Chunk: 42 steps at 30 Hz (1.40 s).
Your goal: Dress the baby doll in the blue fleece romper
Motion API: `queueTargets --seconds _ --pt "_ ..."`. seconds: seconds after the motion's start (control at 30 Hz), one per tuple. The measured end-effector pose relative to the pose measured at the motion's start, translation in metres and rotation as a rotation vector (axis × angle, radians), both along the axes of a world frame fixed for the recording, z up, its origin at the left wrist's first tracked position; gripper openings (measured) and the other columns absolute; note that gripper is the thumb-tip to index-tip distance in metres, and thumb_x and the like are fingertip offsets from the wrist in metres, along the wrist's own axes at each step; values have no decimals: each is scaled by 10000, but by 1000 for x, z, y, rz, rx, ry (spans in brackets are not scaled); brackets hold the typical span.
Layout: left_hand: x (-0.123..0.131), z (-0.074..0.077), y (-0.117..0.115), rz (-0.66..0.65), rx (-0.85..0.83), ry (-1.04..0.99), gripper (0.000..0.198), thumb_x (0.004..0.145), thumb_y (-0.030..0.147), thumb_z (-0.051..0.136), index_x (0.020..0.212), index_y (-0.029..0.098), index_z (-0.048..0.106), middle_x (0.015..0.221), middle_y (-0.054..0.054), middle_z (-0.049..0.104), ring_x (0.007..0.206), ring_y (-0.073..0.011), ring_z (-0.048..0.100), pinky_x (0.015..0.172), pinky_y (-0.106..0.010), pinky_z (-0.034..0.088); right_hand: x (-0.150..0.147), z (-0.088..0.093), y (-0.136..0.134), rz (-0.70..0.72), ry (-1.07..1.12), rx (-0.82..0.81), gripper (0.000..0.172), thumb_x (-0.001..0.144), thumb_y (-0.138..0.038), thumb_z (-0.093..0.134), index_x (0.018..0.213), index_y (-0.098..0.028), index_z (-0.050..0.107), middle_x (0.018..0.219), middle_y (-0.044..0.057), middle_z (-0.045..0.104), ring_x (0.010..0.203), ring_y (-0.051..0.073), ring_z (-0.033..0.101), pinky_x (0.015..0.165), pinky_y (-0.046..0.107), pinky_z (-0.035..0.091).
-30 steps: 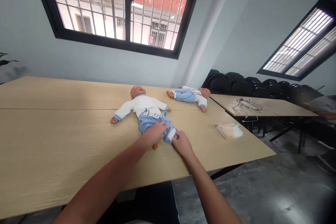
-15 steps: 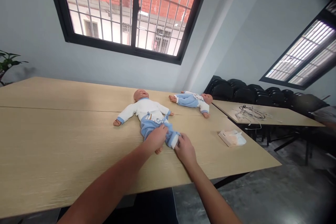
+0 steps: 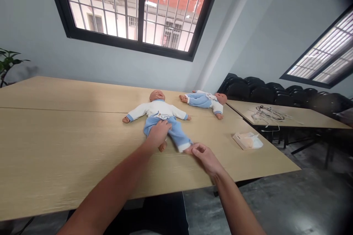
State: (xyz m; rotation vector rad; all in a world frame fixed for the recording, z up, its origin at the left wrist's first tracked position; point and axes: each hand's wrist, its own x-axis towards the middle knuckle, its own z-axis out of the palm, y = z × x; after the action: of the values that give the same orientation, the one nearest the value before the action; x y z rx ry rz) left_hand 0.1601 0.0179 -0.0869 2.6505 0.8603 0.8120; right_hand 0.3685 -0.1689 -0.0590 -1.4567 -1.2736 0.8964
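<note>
A baby doll (image 3: pixel 158 108) in a white top lies face up on the table, arms spread to both sides. My left hand (image 3: pixel 160 132) is on its blue trousers (image 3: pixel 178 132), fingers closed on the cloth just below the waist. Part of the trouser leg under this hand is hidden, and one bare foot (image 3: pixel 162 147) shows beside the wrist. At the other leg's white cuff, my right hand (image 3: pixel 206 157) pinches the doll's foot (image 3: pixel 189 149) between thumb and fingers. That leg is stretched out toward the right.
A second, similarly dressed doll (image 3: pixel 202 101) lies farther back on the wooden table (image 3: pixel 68 143). An open tissue pack (image 3: pixel 246 141) sits near the right edge. Tangled cables (image 3: pixel 268 114) cover part of another table, with black stacked chairs (image 3: pixel 256 90) behind.
The trouser leg on the right has straightened, with its bunched cuff smoothed down. My right hand has moved right from the cuff to the foot; my left hand has shifted slightly up and left.
</note>
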Motion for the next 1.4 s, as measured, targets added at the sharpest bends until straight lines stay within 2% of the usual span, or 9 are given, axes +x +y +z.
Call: queueTargets --seconds 0.23,0.4,0.5,0.67,0.83,0.93,1.03,1.2,1.4 --pt "-4 23 -19 87 -14 25 199 936 74 536 1007 206 667 1109 -94 680 1074 -265 599 940 -389 533 -30 -18 -13 -76 -321 127 247 886 -462 738 863 -215 740 1229 140 721 1225 318 641 1101 510 456" --pt "-20 34 -63 73 6 -48 351 906 125 590 1246 211 582 1333 -110 600 1288 -299 519 1131 -462 462 -39 -28 -16 -68 -387 158 214 918 -435 709 920 -222 717 1222 130 706 1209 299 638 1094 496 470" --pt "-32 23 -101 180 30 -197 430 916 248 658 1318 218 509 1399 -155 530 1343 -354 482 1162 -553 431 -37 -27 -11 -105 -300 134 274 986 -477 610 1056 -220 672 1177 110 722 1123 272 672 1041 473 512" --pt "-56 -11 -136 393 -62 -324 467 869 154 634 1300 235 472 1368 -165 493 1334 -375 505 1089 -611 487 -28 -25 9 -64 -329 101 287 990 -424 593 1164 -207 662 1189 110 718 1087 258 683 971 436 551" --pt "-77 -23 -140 360 -268 -419 392 813 99 604 1173 240 544 1311 -115 508 1289 -302 549 1100 -538 510 -53 -21 4 -304 -708 410 171 987 -279 557 1103 -193 648 1101 144 677 1081 305 634 957 496 534" --pt "-82 -21 -139 321 -407 -506 302 845 168 622 1136 235 577 1269 -95 521 1247 -269 573 1069 -483 540 -93 -25 -11 -156 -914 535 203 985 -266 607 1179 -209 623 1140 136 672 1090 306 621 976 489 516" --pt "-83 -18 -135 333 -555 -605 287 846 234 658 1127 226 600 1253 -86 526 1194 -242 604 1019 -424 572 -129 -34 -13 -5 -961 380 311 929 -237 698 1221 -192 602 1165 130 689 1065 308 640 949 461 530" --pt "-82 -11 -124 459 -747 -750 411 759 285 805 1126 201 642 1326 -118 540 1233 -275 616 1086 -442 514 -148 -40 10 -109 -955 146 461 914 -309 746 1306 -125 588 1109 164 740 1055 336 680 912 435 523" --pt "-79 -8 -116 303 -935 -938 381 758 378 885 1038 193 704 1248 -119 654 1176 -274 657 1045 -407 545 -146 -18 19 -114 -932 53 644 919 -404 714 1464 -112 535 1133 174 757 1027 332 697 837 385 474"
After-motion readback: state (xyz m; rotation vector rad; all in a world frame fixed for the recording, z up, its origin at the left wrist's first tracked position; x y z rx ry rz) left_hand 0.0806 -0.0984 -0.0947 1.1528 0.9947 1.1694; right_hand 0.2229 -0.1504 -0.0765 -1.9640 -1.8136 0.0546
